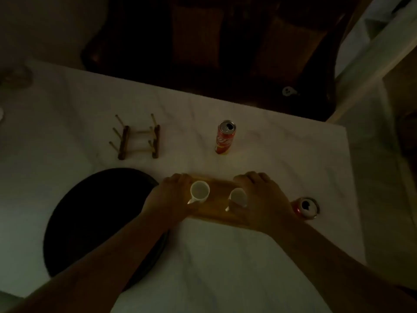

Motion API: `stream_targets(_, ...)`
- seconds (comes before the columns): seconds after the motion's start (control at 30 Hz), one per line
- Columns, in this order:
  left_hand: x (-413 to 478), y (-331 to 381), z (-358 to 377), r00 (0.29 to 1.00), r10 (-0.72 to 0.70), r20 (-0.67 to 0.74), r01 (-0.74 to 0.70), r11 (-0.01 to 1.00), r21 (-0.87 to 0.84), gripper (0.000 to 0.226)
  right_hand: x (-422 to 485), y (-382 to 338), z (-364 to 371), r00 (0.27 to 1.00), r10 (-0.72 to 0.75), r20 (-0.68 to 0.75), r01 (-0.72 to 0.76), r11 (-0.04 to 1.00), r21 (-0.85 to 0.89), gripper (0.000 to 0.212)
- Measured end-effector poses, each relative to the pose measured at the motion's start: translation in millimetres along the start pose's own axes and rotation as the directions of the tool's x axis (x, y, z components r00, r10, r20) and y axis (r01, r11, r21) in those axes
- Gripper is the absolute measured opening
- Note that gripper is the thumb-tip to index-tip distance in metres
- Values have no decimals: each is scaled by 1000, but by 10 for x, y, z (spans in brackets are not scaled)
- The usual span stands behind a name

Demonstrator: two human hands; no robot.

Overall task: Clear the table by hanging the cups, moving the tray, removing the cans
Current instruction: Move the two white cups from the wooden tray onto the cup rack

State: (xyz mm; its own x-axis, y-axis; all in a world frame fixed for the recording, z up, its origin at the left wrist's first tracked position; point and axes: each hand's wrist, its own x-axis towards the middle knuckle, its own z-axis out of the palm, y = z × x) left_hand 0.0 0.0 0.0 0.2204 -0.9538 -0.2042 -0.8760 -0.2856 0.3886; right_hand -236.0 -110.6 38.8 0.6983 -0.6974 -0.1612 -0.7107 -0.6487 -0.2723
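A small wooden tray (217,201) lies on the white tablecloth (225,256) in dim light. Two white cups stand on it: the left cup (200,191) and the right cup (238,198), each with its handle toward me. My left hand (168,196) grips the tray's left end and my right hand (262,199) grips its right end. A wooden peg rack (138,140) stands to the far left of the tray, with nothing on its pegs. One red can (224,137) stands upright beyond the tray. A second opened can (306,207) stands just right of my right hand.
A large dark round platter (90,218) lies to the left of the tray, partly under my left forearm. A dark wooden chair (225,41) stands beyond the table's far edge. The table's right edge runs close to the second can.
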Motion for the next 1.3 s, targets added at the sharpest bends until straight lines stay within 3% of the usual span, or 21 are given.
stream_targets(0.13,88,48,145,996,-66,51,67,998,-3,71,124,-89,204,998,-6,65,5,1000,6,70)
stream_targets(0.27,199,99,295,989,-108,96,106,994,23,81,242,-140,388,997,-61,38,60,998,37,64)
stream_targets(0.37,307,168,436,985,-136,108,132,990,47,78,368,-157,507,985,-120,122,123,992,-15,65)
stream_targets(0.5,386,211,578,989,-119,92,109,989,102,69,394,-151,568,991,-69,114,53,989,140,54)
stream_targets(0.7,305,259,330,976,-192,-106,168,964,-205,62,524,-250,586,986,31,167,-97,909,405,49)
stream_targets(0.73,291,268,230,962,-241,-132,191,931,-312,65,568,-301,565,979,72,189,-167,813,557,46)
stream_targets(0.8,276,222,36,931,-338,-138,225,828,-513,65,680,-435,524,954,147,262,-300,418,858,38)
stream_targets(0.87,276,93,-123,919,-380,-109,219,719,-660,62,819,-592,479,918,165,360,-372,44,927,28)
stream_targets(0.93,312,-84,-284,919,-385,-80,184,602,-777,58,994,-759,438,912,128,391,-371,-154,916,25)
stream_targets(1.0,350,-307,-480,920,-384,-73,150,520,-841,55,1201,-972,379,927,78,367,-341,-229,912,29)
stream_targets(1.1,443,-719,-844,920,-368,-137,107,570,-815,60,1609,-1304,282,958,32,283,-277,-134,951,31)
stream_targets(1.17,504,-1020,-1081,908,-352,-226,109,720,-685,61,1928,-1563,214,976,41,215,-217,73,973,38)
stream_targets(1.23,577,-1315,-1264,894,-315,-319,110,844,-525,62,2226,-1847,158,980,112,162,-191,334,923,60)
stream_targets(1.3,675,-1594,-1402,883,-274,-380,99,902,-419,63,2493,-2103,163,980,170,104,-173,474,863,71)
